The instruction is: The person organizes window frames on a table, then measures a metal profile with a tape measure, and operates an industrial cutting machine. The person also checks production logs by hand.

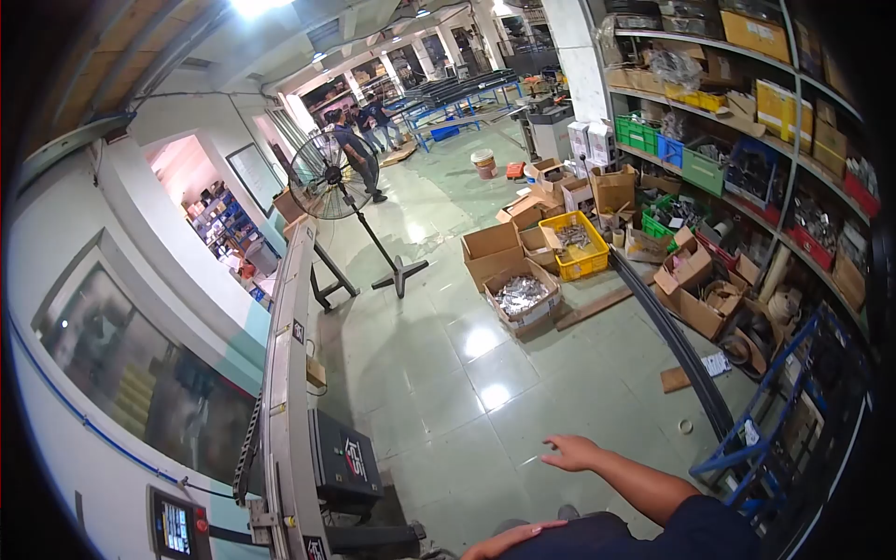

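My right hand [571, 454] reaches out over the tiled floor at the lower middle of the view. Its fingers are apart and nothing is in it. My left hand [511, 541] lies flat against my dark clothing [597, 537] at the bottom edge, partly cut off by the frame. To the left of both hands stands a long metal machine rail [280, 373] with a black box [343, 459] on its side. Neither hand touches them.
A standing fan [333, 175] is ahead left. Cardboard boxes [523, 297] and a yellow crate [576, 245] sit on the floor. Long black profiles [677, 345] and a blue frame [747, 448] lie right, below loaded shelves [700, 109]. Several people [357, 154] stand far off.
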`<action>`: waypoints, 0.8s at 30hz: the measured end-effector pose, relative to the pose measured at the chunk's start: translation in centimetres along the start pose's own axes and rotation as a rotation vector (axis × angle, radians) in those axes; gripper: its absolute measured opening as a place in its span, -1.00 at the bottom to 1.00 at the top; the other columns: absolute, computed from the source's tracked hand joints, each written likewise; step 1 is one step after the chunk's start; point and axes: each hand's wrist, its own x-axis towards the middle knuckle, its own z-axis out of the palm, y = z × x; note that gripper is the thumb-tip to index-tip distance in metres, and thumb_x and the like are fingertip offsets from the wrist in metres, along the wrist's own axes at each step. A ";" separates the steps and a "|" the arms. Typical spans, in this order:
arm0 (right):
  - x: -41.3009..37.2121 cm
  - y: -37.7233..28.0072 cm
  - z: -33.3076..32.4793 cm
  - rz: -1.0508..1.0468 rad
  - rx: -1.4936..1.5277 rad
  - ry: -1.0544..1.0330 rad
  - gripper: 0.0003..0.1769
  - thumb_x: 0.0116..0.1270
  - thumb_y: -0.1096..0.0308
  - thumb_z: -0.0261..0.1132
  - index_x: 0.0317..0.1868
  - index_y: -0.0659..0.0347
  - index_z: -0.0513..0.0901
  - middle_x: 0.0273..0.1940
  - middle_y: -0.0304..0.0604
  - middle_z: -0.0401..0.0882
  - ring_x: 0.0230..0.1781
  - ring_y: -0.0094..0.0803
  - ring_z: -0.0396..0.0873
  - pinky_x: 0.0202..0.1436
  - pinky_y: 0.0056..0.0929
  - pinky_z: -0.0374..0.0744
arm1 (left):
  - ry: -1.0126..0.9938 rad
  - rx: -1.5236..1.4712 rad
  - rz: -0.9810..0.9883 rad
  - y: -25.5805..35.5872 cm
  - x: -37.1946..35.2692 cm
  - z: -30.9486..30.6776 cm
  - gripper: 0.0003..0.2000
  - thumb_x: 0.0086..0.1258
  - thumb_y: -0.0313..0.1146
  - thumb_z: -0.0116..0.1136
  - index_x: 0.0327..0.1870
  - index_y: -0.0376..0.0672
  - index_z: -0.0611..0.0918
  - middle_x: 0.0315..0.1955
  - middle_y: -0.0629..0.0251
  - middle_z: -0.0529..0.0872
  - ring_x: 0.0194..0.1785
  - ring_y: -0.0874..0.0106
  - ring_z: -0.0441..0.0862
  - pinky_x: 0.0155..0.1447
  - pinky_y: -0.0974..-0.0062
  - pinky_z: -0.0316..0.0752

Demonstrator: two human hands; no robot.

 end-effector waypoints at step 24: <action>50.3 0.3 -15.9 0.485 0.232 0.543 -0.46 0.39 -0.06 0.39 -0.52 0.29 0.71 -0.54 0.10 0.64 -0.52 -0.05 0.63 -0.33 -0.07 0.57 | -0.346 0.192 0.084 38.7 14.6 -61.0 -0.40 0.77 0.01 -0.16 0.63 -0.21 0.39 0.65 0.21 0.32 0.73 0.26 0.14 0.76 0.30 -0.09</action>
